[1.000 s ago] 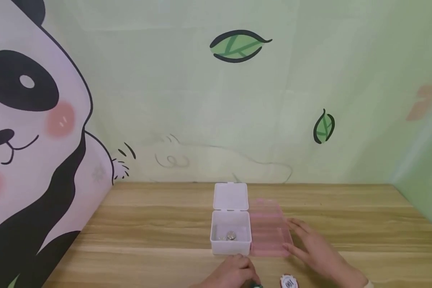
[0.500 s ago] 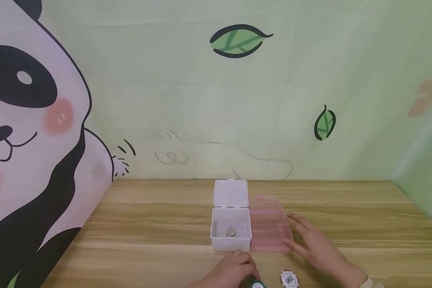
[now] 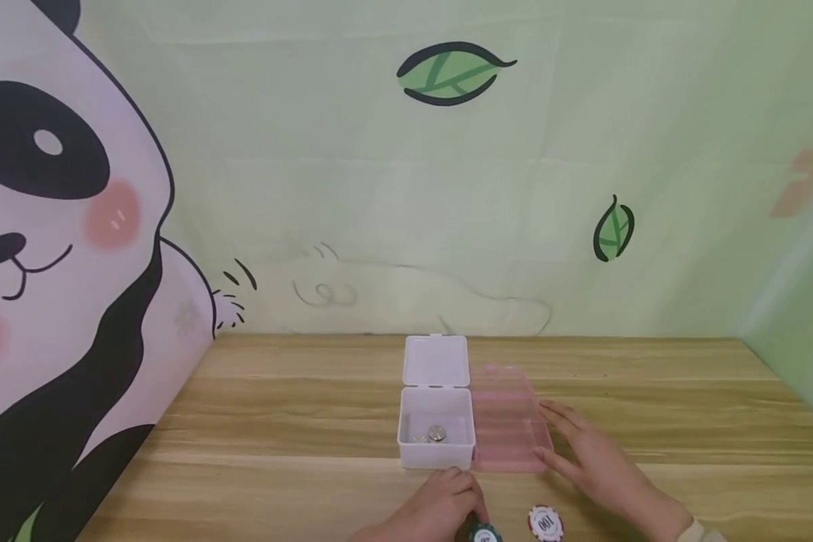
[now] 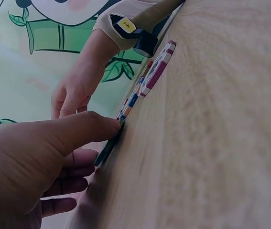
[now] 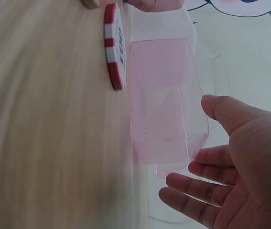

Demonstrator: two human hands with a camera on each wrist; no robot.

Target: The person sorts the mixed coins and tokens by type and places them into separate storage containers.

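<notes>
My left hand (image 3: 440,503) is low in the head view, in front of a white box (image 3: 436,456) whose lid stands open behind it. It pinches a dark green poker chip (image 4: 109,150) at the table surface; in the left wrist view the thumb lies on the chip's edge. A red and white poker chip (image 3: 546,523) marked 100 lies flat to the right. My right hand (image 3: 603,463), fingers loosely extended, has its thumb and fingertips at the right side of a see-through pink box (image 5: 159,105) standing against the white one. Silver coin-like discs (image 3: 436,433) lie inside the white box.
Both boxes stand on a wood-grain table (image 3: 278,421). A cloth printed with a panda (image 3: 47,226) and leaves (image 3: 454,74) hangs behind and at the sides. In the left wrist view several chips (image 4: 135,98) with coloured edges line up beyond the thumb.
The head view has tilted slightly down, bringing more of the green and red chips into frame. Both hands stay in nearly the same place relative to the boxes.
</notes>
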